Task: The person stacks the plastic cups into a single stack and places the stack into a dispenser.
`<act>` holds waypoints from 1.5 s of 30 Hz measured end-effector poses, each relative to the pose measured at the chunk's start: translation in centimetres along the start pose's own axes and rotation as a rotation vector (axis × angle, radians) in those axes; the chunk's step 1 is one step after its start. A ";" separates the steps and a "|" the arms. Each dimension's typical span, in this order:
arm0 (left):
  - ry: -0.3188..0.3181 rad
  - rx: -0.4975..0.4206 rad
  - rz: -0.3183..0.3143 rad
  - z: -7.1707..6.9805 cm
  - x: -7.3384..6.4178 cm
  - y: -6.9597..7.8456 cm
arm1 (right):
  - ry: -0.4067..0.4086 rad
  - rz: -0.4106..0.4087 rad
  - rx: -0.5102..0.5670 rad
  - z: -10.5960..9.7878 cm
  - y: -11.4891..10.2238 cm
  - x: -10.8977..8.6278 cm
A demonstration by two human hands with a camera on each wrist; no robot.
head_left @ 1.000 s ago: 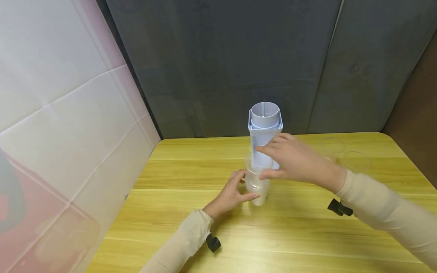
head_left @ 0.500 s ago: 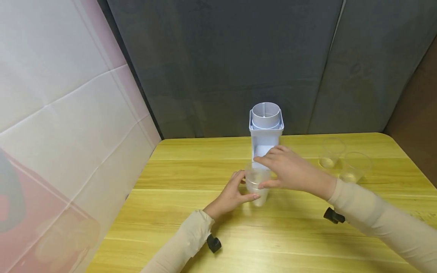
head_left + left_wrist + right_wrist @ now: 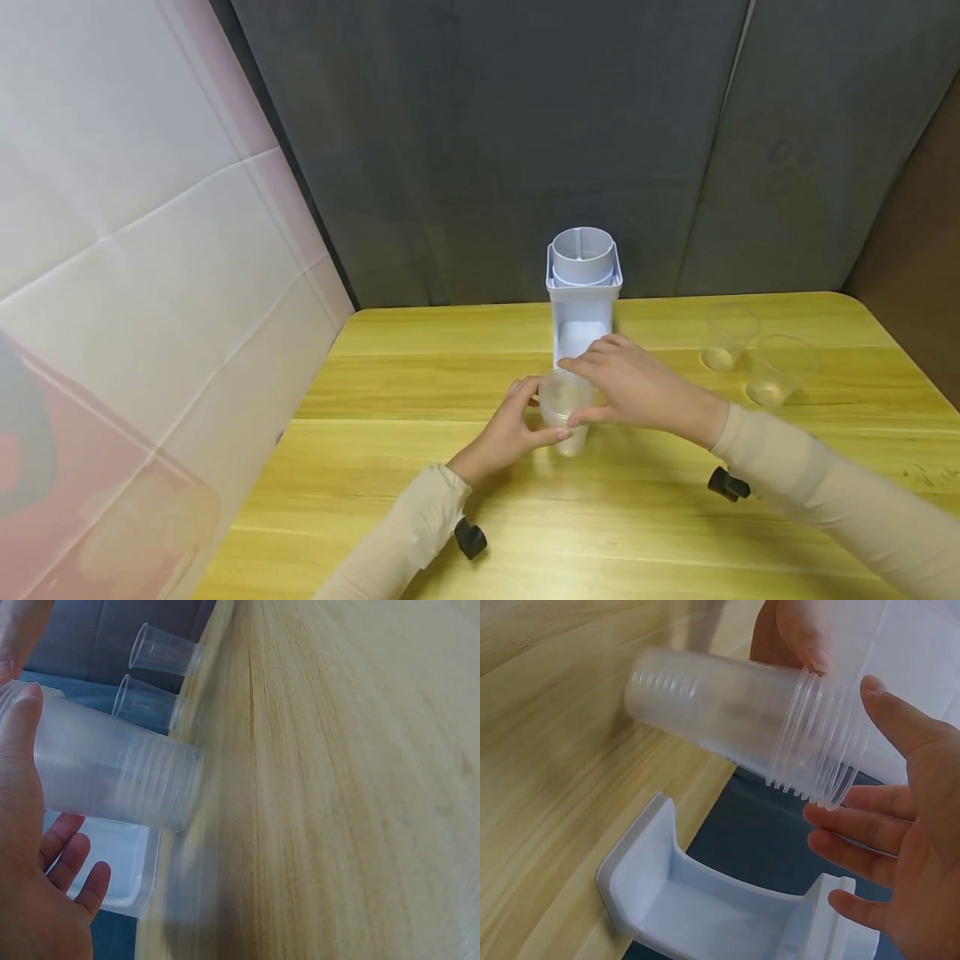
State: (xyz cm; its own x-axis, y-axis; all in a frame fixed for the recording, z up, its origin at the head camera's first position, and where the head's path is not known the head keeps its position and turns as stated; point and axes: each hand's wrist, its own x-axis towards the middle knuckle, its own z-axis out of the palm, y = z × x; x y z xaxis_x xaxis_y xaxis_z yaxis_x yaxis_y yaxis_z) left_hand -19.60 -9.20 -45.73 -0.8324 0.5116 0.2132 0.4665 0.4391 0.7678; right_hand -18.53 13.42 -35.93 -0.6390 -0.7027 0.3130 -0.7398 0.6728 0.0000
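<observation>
A stack of clear plastic cups [image 3: 562,398] stands upright on the wooden table, its ribbed rims bunched at the top in the right wrist view. My left hand [image 3: 504,435] holds the stack from the left, thumb in front and fingers behind. At the top rim, my right hand [image 3: 633,387] grips the uppermost cup [image 3: 838,750] between thumb and fingers. The ring and little fingers of that hand stay off the cups. Behind the stack is a pale blue-white plastic holder [image 3: 583,312] with a round tube on top and an open recess below.
Two single clear cups [image 3: 729,337] stand apart on the right side of the table [image 3: 675,517]. A dark padded panel [image 3: 480,150] rises behind the table, and a pale printed sheet [image 3: 150,250] borders its left side.
My right hand has come down with the uppermost cup, which now sits deeper in the stack. The left hand has stayed nearly still around the stack.
</observation>
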 end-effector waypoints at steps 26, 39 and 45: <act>0.014 -0.005 0.001 0.1 0.0 -0.1 | -0.010 0.092 0.036 -0.6 1.9 -0.9; 0.016 -0.015 -0.019 0.2 0.0 0.0 | -0.062 0.264 0.048 -1.0 5.8 -3.5; 0.024 -0.010 -0.016 0.2 0.0 0.1 | -0.055 0.301 0.013 -1.4 8.3 -4.2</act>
State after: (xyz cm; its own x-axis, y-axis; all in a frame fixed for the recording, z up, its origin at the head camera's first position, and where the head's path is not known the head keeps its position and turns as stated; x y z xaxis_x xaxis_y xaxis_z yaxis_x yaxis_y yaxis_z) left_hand -19.56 -9.03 -45.79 -0.8470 0.4862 0.2151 0.4498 0.4398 0.7773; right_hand -21.69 22.30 -35.92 -0.8403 -0.4836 0.2449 -0.5175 0.8502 -0.0968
